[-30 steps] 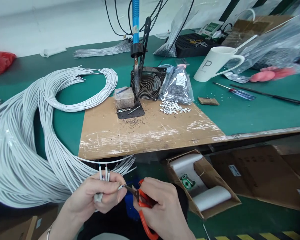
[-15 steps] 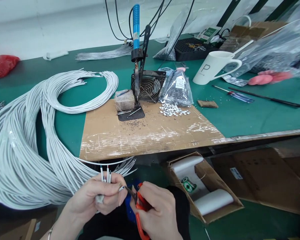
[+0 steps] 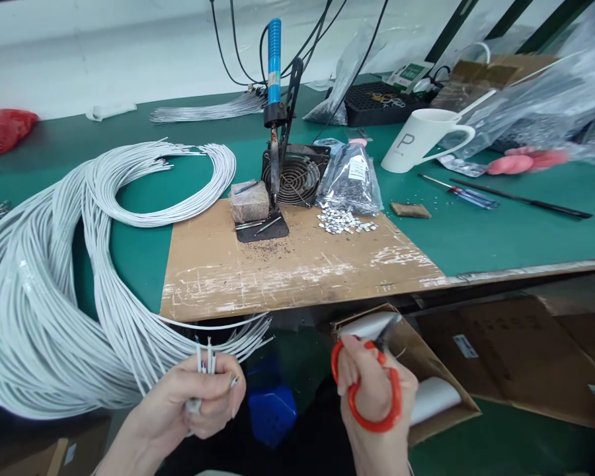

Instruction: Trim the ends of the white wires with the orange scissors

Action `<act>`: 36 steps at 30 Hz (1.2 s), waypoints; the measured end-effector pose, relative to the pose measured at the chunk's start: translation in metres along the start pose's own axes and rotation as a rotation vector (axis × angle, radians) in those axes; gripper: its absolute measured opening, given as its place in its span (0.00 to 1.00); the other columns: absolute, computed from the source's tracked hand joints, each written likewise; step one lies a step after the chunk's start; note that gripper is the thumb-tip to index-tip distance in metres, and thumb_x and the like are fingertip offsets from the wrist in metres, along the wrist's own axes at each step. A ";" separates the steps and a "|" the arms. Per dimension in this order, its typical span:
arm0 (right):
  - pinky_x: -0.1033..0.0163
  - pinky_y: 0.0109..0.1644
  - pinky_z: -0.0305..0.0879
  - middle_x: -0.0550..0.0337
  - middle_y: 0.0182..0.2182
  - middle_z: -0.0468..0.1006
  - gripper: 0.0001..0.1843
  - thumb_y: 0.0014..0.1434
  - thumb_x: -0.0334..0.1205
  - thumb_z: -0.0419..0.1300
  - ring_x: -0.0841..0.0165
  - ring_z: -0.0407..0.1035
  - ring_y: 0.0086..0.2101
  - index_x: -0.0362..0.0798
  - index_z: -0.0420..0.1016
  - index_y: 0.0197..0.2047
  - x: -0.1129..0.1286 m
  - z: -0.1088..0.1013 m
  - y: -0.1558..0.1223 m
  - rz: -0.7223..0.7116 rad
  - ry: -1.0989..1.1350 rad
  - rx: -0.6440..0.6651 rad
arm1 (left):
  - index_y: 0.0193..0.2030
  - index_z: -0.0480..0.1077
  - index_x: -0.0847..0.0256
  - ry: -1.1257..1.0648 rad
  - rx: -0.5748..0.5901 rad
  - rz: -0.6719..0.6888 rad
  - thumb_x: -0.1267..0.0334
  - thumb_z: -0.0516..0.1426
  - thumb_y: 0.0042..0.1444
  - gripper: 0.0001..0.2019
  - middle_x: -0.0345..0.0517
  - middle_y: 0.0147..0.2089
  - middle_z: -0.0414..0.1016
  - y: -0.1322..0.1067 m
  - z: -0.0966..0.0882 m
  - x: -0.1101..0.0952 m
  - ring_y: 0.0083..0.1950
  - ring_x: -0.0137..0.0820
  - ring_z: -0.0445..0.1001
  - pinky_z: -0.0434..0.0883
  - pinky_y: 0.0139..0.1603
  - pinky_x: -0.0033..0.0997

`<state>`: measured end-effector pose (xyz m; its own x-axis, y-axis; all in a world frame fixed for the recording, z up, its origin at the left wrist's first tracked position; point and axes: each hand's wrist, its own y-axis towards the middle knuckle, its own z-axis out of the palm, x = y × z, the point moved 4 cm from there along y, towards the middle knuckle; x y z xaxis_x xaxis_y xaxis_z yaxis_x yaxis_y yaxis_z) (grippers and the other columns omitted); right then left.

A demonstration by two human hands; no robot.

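Observation:
Several white cables [image 3: 209, 361] stick up out of my left hand [image 3: 203, 396], whose fingers are closed around them below the table edge. One more cable end pokes out between thumb and forefinger. My right hand [image 3: 371, 390] holds a pair of scissors [image 3: 395, 402] with orange handles, the dark blades pointing up and away over the open cardboard box. The scissors are apart from the cables. A large bundle of white cables [image 3: 39, 297] lies coiled to the left, its loose ends hanging just behind my left hand.
A blue-handled soldering iron [image 3: 274, 59] stands upright on the cardboard sheet [image 3: 297, 277], before a small fan [image 3: 297, 175]. Small white pieces [image 3: 344, 220] lie beside a plastic bag [image 3: 352, 178]. A white mug [image 3: 416, 140] and screwdriver [image 3: 461, 192] are right. Below sits a cardboard box [image 3: 441, 357].
My right hand has moved right, away from my left hand, and the scissors have turned and left the cable end. My left hand still grips the cables, nearly in place.

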<state>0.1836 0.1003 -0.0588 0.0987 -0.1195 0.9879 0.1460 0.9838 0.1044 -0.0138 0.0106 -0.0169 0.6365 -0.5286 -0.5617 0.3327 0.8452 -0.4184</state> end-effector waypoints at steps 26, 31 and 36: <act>0.66 0.25 0.46 0.68 0.21 0.55 0.21 0.53 0.28 0.57 0.73 0.53 0.23 0.52 0.44 0.26 0.041 0.023 -0.028 -0.219 -0.506 0.771 | 0.32 0.81 0.63 0.468 -0.247 0.128 0.43 0.69 0.54 0.21 0.33 0.19 0.57 0.006 0.011 -0.005 0.21 0.23 0.48 0.43 0.23 0.27; 0.66 0.24 0.46 0.68 0.21 0.54 0.21 0.52 0.28 0.56 0.73 0.53 0.22 0.52 0.43 0.27 0.045 0.022 -0.029 -0.279 -0.540 0.778 | 0.31 0.79 0.62 0.569 -0.290 0.218 0.43 0.68 0.55 0.21 0.36 0.23 0.62 0.007 0.009 0.000 0.25 0.26 0.52 0.50 0.26 0.28; 0.66 0.24 0.46 0.69 0.20 0.55 0.20 0.52 0.28 0.55 0.74 0.53 0.21 0.52 0.43 0.26 0.046 0.021 -0.031 -0.308 -0.553 0.777 | 0.34 0.78 0.61 0.605 -0.273 0.210 0.42 0.66 0.58 0.21 0.34 0.23 0.57 0.007 0.006 0.006 0.26 0.27 0.51 0.51 0.28 0.29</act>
<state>0.1631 0.0670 -0.0142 -0.3358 -0.4992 0.7988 -0.6149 0.7586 0.2156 -0.0032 0.0135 -0.0185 0.1419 -0.3748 -0.9162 0.0073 0.9259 -0.3776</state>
